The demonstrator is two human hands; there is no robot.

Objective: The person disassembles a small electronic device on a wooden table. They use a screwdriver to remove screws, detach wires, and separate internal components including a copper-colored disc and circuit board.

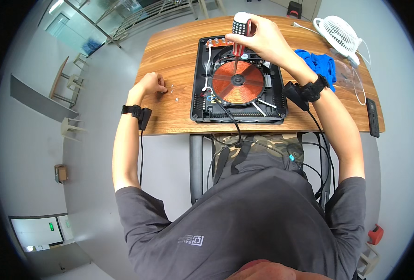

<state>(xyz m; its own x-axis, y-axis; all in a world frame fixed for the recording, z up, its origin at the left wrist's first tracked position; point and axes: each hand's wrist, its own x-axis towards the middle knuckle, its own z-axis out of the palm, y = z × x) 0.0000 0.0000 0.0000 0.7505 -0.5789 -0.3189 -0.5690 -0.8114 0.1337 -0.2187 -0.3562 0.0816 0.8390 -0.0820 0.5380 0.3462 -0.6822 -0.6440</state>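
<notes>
My right hand (265,38) grips a screwdriver (238,50) with a red, black and white handle. Its shaft points down over the copper coil (228,89) of an opened induction cooker (202,114); whether the tip touches anything I cannot tell. The cooker's black housing lies flat on the wooden table, with a white wire (208,65) and an orange-red circuit board (215,42) showing inside. To the left of it, my left hand (152,84) rests on the tabletop with its fingers curled together. Anything between them is hidden. Several small screws (172,87) lie beside those fingertips.
A white fan (338,35) stands at the table's far right, with a blue cloth (318,65) and clear plastic bag (349,77) nearer. A black flat strip-like object (372,117) lies at the right edge. A black cable (235,122) runs from the cooker over the front edge.
</notes>
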